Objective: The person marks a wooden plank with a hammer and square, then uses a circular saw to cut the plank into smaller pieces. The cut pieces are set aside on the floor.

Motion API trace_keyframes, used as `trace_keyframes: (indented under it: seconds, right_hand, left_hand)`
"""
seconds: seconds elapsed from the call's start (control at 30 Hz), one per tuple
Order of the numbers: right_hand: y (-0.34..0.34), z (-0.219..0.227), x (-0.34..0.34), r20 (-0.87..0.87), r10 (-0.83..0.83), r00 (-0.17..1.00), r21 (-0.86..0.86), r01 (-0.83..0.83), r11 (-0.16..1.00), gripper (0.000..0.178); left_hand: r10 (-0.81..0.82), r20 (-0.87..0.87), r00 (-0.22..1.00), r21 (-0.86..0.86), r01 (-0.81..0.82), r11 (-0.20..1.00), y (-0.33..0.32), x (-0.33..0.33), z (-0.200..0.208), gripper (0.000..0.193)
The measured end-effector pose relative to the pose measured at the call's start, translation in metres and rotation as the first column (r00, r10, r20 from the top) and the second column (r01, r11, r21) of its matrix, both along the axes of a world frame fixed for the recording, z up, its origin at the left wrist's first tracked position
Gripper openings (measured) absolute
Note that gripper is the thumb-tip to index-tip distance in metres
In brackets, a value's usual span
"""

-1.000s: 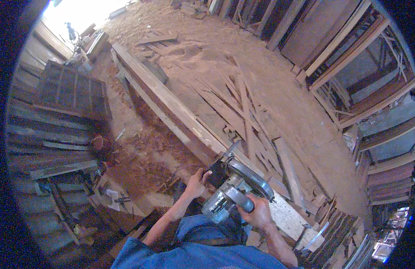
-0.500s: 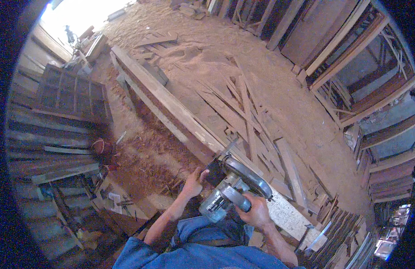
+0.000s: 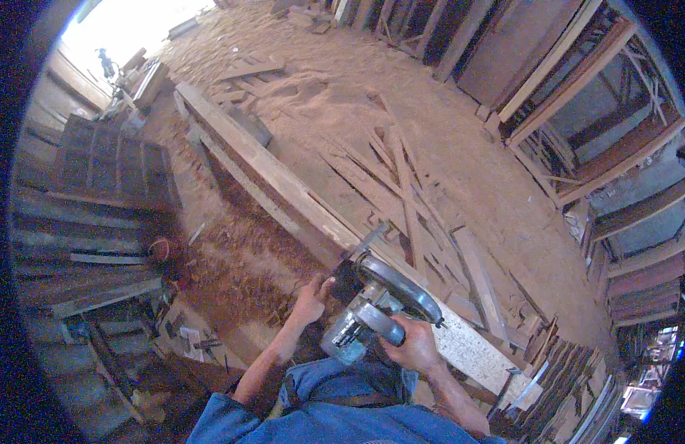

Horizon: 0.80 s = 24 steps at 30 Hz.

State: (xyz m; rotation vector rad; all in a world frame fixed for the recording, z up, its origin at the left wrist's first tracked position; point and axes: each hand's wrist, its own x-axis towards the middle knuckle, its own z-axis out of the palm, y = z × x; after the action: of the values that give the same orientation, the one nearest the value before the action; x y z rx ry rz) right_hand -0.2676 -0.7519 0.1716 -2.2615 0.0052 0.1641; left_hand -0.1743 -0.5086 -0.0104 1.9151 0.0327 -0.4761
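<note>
A circular saw (image 3: 357, 329) with a grey-green motor body and a rounded metal blade guard rests on a long pale timber beam (image 3: 283, 181). My right hand (image 3: 416, 346) is wrapped round its rear handle. My left hand (image 3: 308, 302) is at the near-left side of the saw, by the dark front part of its base, with fingers partly curled. What those fingers grip, if anything, is hidden. A thin metal bar (image 3: 372, 238) sticks out ahead of the guard across the beam. The blade itself is out of sight.
Loose wood strips (image 3: 405, 200) lie in a heap on the sawdust-covered floor (image 3: 342, 81) beyond the beam. Stacked offcuts (image 3: 561, 392) stand at the lower right. Wooden frames (image 3: 572, 118) lean along the right wall, and a panelled door (image 3: 117, 163) leans at the left.
The whole scene sits slightly further left in the view. Both hands stay by the saw, which has barely moved on the beam. My left fingers have shifted a little.
</note>
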Motion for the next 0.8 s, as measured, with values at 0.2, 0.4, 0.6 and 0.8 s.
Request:
trace_keyframes:
  seconds: [0.2, 0.4, 0.6, 0.8]
  right_hand:
    - [0.0, -0.007, -0.004, -0.051, -0.001, 0.999, -0.032, -0.001, 0.999, 0.032]
    - [-0.001, -0.012, -0.003, -0.014, 0.02, 1.0, -0.017, -0.02, 1.0, 0.032]
    - [-0.001, -0.017, -0.001, -0.013, 0.054, 0.998, -0.004, -0.054, 0.999, 0.041]
    - [0.003, -0.023, -0.001, 0.04, 0.022, 0.999, -0.012, -0.022, 1.0, 0.035]
  left_hand:
    - [-0.03, 0.093, 0.995, 0.081, 0.022, 0.996, 0.001, 0.002, -0.003, 0.042]
    - [0.015, -0.008, 1.0, -0.019, -0.015, 1.0, 0.002, 0.001, -0.008, 0.042]
    - [0.101, -0.129, 0.986, -0.181, -0.123, 0.976, 0.007, -0.002, -0.02, 0.039]
    - [0.085, -0.058, 0.995, -0.044, -0.088, 0.995, 0.003, 0.008, -0.006, 0.039]
